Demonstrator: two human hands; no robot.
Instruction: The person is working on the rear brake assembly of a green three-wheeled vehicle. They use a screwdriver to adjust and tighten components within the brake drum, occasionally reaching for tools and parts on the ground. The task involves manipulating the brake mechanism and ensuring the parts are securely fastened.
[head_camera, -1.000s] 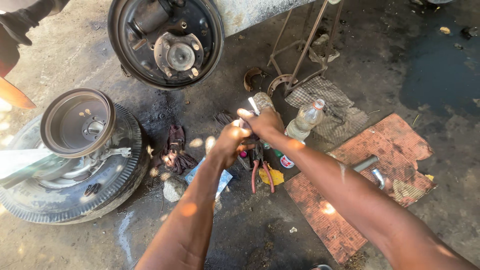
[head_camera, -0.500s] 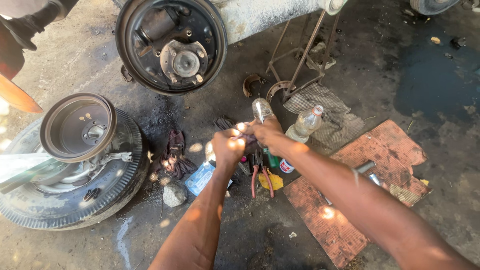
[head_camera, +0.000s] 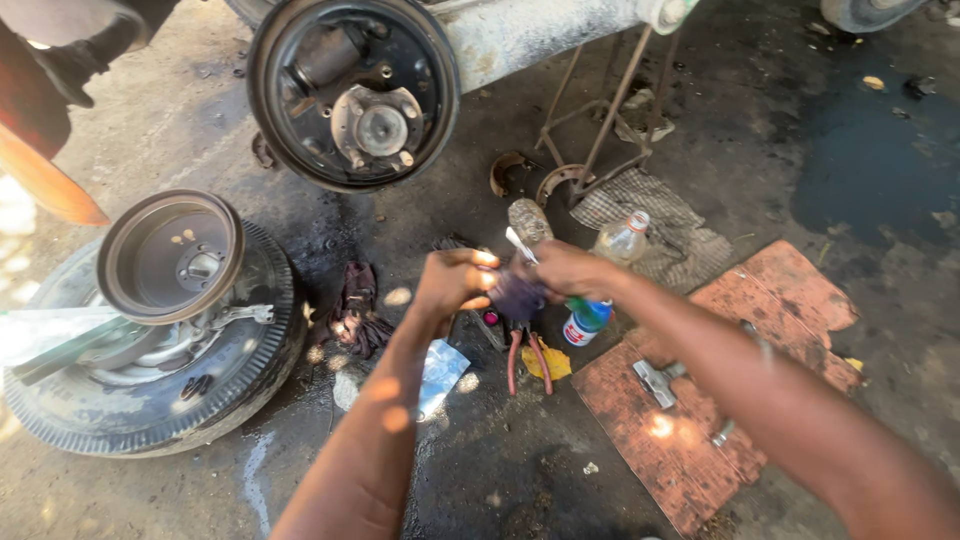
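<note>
Both my hands meet above the oily ground. My left hand (head_camera: 452, 284) pinches one side of a small dark purple part (head_camera: 516, 296). My right hand (head_camera: 566, 270) grips its other side. A thin white strip (head_camera: 520, 244) sticks up between the fingers. What the part is stays unclear, since the fingers cover much of it. Directly below the hands lie red-handled pliers (head_camera: 526, 356) and a small bottle with a green top (head_camera: 583, 320).
A bare brake hub (head_camera: 355, 95) hangs on the axle above. A brake drum (head_camera: 170, 255) rests on a tyre (head_camera: 150, 415) at left. Also around: dark rag (head_camera: 350, 310), silvery packet (head_camera: 440, 365), clear bottle (head_camera: 620, 238), checked cloth (head_camera: 660, 225), rust-red board (head_camera: 700, 430) with metal tools (head_camera: 655, 380), a metal stand (head_camera: 600, 130).
My hands have stayed together on the small part and dropped slightly toward the pliers. The view has shifted a little, so the hub sits lower in the frame.
</note>
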